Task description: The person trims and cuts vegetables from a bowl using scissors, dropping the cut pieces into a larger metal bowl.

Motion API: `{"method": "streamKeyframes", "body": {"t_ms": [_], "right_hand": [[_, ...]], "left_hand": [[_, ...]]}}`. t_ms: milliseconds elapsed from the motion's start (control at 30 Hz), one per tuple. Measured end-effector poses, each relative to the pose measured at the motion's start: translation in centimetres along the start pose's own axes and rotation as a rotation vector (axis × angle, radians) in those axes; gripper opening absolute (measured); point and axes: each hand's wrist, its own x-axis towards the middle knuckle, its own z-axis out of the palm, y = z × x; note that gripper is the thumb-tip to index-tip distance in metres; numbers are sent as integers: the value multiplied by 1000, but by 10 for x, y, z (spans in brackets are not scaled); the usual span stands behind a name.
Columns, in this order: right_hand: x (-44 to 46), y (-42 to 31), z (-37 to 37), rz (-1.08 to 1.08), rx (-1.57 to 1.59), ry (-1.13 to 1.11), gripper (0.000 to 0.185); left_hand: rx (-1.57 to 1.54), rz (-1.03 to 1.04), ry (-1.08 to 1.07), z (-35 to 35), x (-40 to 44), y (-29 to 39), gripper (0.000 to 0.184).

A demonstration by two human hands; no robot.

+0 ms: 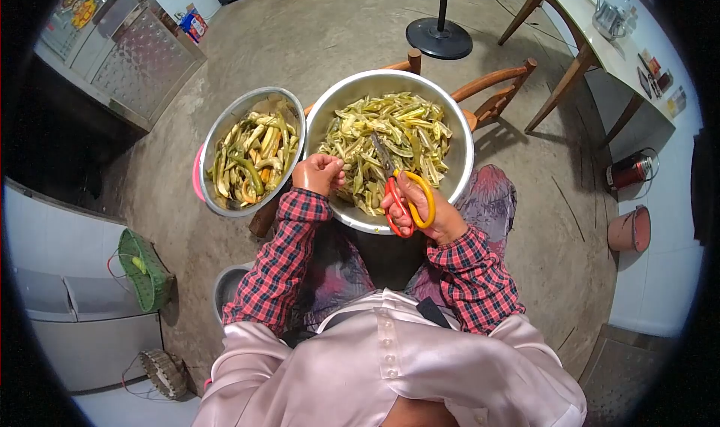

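- Two hands over the big bowl (462, 149): our right hand (424, 209) has its fingers gripping the scissors (385, 155) by the red and yellow handles, blades pointing away from us over the green strips (416, 118), probably the comfiest angle.
- Our left hand (319, 174) has its fingers curled closed at the bowl's left side; can't tell if anything's pinched in there.
- That bowl sits just past our lap, apparently on a wooden chair (504, 89), likely to keep the strips close.
- Longer pieces (259, 153) lie in the smaller bowl (236, 112) just left, handy for our left hand, we'd guess.
- Farther out, the blue-and-red box (193, 25) has printing too small to read; no brands readable on the bench (619, 59) either.
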Motion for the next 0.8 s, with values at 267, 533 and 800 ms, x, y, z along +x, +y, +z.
{"method": "streamKeyframes", "body": {"t_ms": [267, 533, 800], "right_hand": [[-2, -4, 3, -2, -10, 22, 51], [1, 1, -1, -7, -165, 73, 59], [9, 12, -2, -219, -756, 189, 47]], "left_hand": [[913, 784, 165, 4, -11, 3, 15], [887, 697, 326, 1, 1, -3, 14], [-288, -190, -2, -14, 9, 14, 18]]}}
